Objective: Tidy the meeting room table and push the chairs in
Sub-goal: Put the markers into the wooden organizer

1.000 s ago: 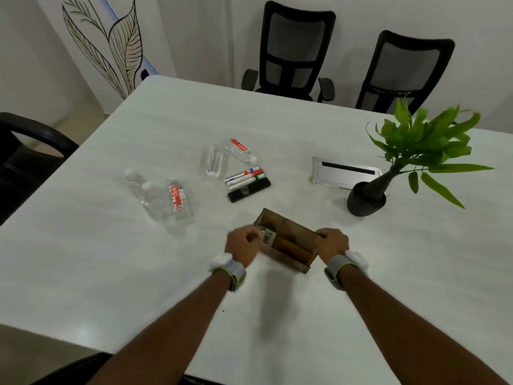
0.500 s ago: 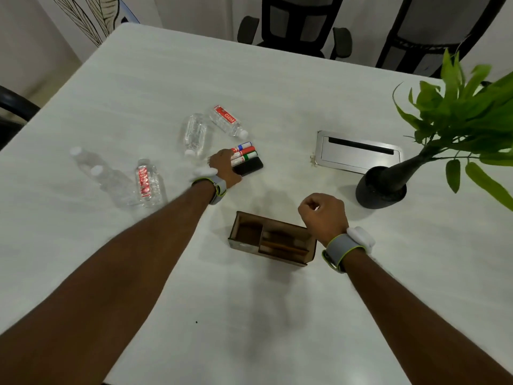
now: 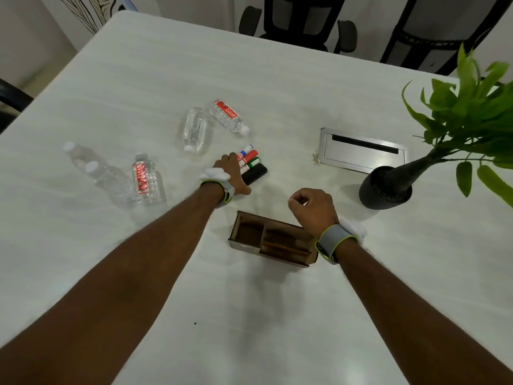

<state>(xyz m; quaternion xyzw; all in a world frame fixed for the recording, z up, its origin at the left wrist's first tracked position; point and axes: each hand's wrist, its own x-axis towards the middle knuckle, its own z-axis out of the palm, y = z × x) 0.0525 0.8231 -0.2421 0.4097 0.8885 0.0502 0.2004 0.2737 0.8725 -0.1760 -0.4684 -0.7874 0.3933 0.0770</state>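
Red, blue and green markers (image 3: 248, 159) lie side by side against a black eraser (image 3: 256, 173) near the middle of the white bench (image 3: 249, 315). My left grip (image 3: 231, 173) lies over their near ends, but I cannot tell whether its fingers are closed on them. My right grip (image 3: 311, 207) is clenched on nothing, just above the far right corner of the wooden organiser (image 3: 266, 240), which stands nearer me. Water bottles (image 3: 195, 130) lie to the left; a potted plant (image 3: 385, 187) and a metal hatch (image 3: 361, 151) sit to the right.
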